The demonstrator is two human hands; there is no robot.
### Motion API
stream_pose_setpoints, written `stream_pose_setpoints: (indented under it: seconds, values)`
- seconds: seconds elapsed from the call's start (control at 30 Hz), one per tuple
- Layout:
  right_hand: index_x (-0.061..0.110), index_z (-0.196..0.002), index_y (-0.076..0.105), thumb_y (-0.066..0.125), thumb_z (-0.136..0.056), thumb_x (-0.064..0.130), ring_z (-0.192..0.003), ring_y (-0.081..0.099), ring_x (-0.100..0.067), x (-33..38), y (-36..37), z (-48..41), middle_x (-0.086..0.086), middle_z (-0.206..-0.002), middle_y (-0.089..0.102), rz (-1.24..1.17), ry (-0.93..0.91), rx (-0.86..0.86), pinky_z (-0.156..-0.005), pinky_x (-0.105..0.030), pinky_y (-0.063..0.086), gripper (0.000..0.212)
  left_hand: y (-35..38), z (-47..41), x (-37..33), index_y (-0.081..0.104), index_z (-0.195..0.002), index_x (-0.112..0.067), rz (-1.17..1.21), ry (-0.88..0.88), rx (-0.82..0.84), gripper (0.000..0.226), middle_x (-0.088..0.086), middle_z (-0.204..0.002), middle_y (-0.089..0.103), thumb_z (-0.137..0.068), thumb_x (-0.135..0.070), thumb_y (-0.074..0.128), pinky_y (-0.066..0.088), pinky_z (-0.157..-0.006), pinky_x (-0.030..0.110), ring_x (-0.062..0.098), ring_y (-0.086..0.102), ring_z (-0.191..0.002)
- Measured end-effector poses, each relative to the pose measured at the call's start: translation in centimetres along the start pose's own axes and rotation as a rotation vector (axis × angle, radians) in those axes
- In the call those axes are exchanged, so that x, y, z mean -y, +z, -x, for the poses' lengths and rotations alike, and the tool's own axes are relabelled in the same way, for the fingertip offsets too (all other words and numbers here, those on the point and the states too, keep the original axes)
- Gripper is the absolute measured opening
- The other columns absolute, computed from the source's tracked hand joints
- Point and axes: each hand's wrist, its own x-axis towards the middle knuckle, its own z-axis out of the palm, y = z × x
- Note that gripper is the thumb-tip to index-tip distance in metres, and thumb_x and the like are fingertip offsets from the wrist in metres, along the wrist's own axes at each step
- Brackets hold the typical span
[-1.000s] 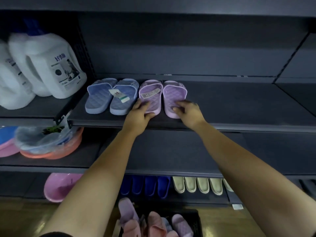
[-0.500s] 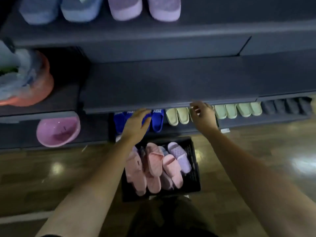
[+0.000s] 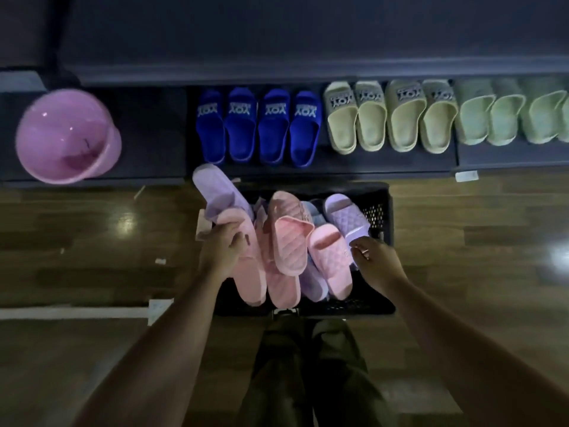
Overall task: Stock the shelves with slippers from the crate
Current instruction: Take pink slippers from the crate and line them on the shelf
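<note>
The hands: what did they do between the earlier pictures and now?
Both let go of the lilac pair on the upper shelf and came down to the black crate. The left hand now lies on a pink slipper; the right hand hovers open beside a lilac slipper. The blue slippers on the bottom shelf have not moved.

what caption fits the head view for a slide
Both hands reach into the black crate of pink and lilac slippers below stocked shelves.

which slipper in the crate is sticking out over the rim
The lilac slipper at the crate's far left corner. It pokes up and out past the rim toward the shelf, while the pink and other lilac ones lie inside.
</note>
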Motion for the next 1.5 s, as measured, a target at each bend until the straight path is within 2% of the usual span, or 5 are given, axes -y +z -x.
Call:
stream_pose_setpoints:
  seconds: [0.3,0.5,0.8,1.27,1.5]
  values:
    - [0.014,-0.107,0.068,0.051,-0.094,0.018,-0.102,0.061,-0.023,0.8,8.2,-4.8,-0.005,-0.112,0.068,-0.151,0.073,-0.049,-0.072,-0.019,0.039,0.022,4.5,-4.4,5.3,0.061,-0.121,-0.016,0.031,0.143,-0.135,0.03,0.005,-0.12,0.063,-0.092,-0.019,0.053,0.046,-0.09,0.03,0.019,0.057,-0.108]
    - [0.023,-0.12,0.059,0.06,-0.083,0.046,-0.105,0.06,-0.033,4.0,10.3,-10.4,-0.005,-0.107,0.07,-0.119,0.012,-0.029,-0.091,-0.041,0.047,0.044,5.9,-4.5,6.0,0.061,-0.117,-0.012,0.033,0.177,-0.222,0.029,0.009,-0.115,0.061,-0.091,-0.021,0.054,0.049,-0.09,0.039,0.024,0.057,-0.106]
    - [0.009,-0.108,0.065,0.052,-0.091,0.022,-0.077,0.064,-0.031,2.1,11.5,-8.8,-0.013,-0.086,0.071,-0.035,-0.195,-0.24,-0.06,-0.033,0.046,0.025,6.5,-4.0,6.4,0.06,-0.118,-0.015,0.041,0.123,-0.231,0.029,0.01,-0.113,0.059,-0.092,-0.024,0.053,0.047,-0.091,0.048,0.026,0.054,-0.107]
    - [0.008,-0.113,0.053,0.057,-0.09,0.01,-0.075,0.059,-0.02,-0.6,12.1,-1.5,-0.005,-0.092,0.067,-0.152,-0.041,-0.203,-0.06,-0.028,0.042,0.023,4.0,-3.3,5.7,0.062,-0.103,-0.014,-0.026,0.124,-0.073,0.015,0.01,-0.101,0.069,-0.092,-0.022,0.056,0.046,-0.091,0.047,0.03,0.062,-0.095]
    - [0.005,-0.112,0.053,0.058,-0.088,0.007,-0.087,0.062,-0.029,1.5,11.1,-1.9,-0.011,-0.107,0.061,-0.134,-0.132,-0.187,-0.069,-0.037,0.051,0.024,3.9,-3.0,4.0,0.045,-0.112,-0.02,0.016,0.183,0.012,0.021,0.001,-0.098,0.063,-0.093,-0.016,0.053,0.05,-0.072,0.035,0.019,0.061,-0.088]
